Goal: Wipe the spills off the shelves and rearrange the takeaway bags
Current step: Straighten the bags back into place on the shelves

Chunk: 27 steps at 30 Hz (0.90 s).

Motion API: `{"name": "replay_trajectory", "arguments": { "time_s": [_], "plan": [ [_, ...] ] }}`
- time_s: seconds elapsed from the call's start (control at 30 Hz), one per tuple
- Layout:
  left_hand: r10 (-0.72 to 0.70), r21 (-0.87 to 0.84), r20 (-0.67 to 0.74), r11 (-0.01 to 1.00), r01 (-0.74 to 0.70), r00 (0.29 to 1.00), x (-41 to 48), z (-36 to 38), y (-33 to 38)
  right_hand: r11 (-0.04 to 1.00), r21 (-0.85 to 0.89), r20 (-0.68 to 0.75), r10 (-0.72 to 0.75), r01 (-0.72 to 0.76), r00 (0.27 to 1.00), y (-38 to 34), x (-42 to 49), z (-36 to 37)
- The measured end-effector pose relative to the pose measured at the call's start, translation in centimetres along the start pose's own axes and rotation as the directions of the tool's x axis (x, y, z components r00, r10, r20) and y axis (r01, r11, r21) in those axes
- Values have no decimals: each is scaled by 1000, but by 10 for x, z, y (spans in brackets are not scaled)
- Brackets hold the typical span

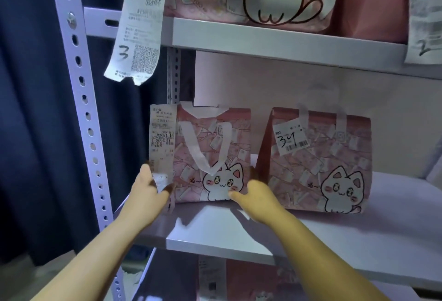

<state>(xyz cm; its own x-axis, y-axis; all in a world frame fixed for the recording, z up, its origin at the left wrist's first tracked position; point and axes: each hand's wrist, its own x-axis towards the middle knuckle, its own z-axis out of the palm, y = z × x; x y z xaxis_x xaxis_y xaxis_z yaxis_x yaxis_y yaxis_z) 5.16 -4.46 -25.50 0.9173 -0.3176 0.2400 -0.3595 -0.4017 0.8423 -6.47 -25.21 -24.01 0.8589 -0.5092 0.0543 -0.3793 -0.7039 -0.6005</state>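
Rearranging underway: left hand point(146, 193) and right hand point(257, 196) fingers clasp the left pink cat-print paper takeaway bag point(211, 157) on the white middle shelf point(215, 231); no cloth or spill visible.

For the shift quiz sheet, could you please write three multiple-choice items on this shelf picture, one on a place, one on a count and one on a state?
1. Where is the bag marked 34?
A. right of the bag between the hands
B. on the top shelf
C. on the floor

2. How many bags stand on the middle shelf?
A. one
B. two
C. four

3. How do the hands meet the left bag?
A. both lift its handle
B. one at each side near its base
C. neither is near it

Answers: 1 A, the bag marked 34 stands right of the left bag. 2 B, only these two are on the middle shelf. 3 B, left hand and right hand flank it.
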Motion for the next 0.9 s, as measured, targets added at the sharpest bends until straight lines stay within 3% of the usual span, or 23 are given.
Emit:
{"name": "replay_trajectory", "arguments": {
  "time_s": [0.1, 0.33, 0.6, 0.73, 0.9],
  "plan": [
    [42, -27, -7, 999, -42, 999, -3, -1, -2, 998, 70, -55, 3, 0, 999, 5, -7, 3],
    [103, 86, -23, 991, -101, 994, -10, -4, -4, 970, 235, -140, -23, 56, 990, 16, -31, 10],
    [151, 100, 13, 983, -151, 989, -12, -13, -1, 969, 236, -162, -40, 78, 986, 14, -50, 7],
    [146, 176, -66, 975, -133, 987, -22, -15, 2, 973, 223, -218, -18, 68, 976, 17, -58, -3],
    [278, 248, -109, 937, -245, 954, -46, -9, 16, 959, 259, -331, -23, 114, 943, 28, -76, -15]
  ]
}}
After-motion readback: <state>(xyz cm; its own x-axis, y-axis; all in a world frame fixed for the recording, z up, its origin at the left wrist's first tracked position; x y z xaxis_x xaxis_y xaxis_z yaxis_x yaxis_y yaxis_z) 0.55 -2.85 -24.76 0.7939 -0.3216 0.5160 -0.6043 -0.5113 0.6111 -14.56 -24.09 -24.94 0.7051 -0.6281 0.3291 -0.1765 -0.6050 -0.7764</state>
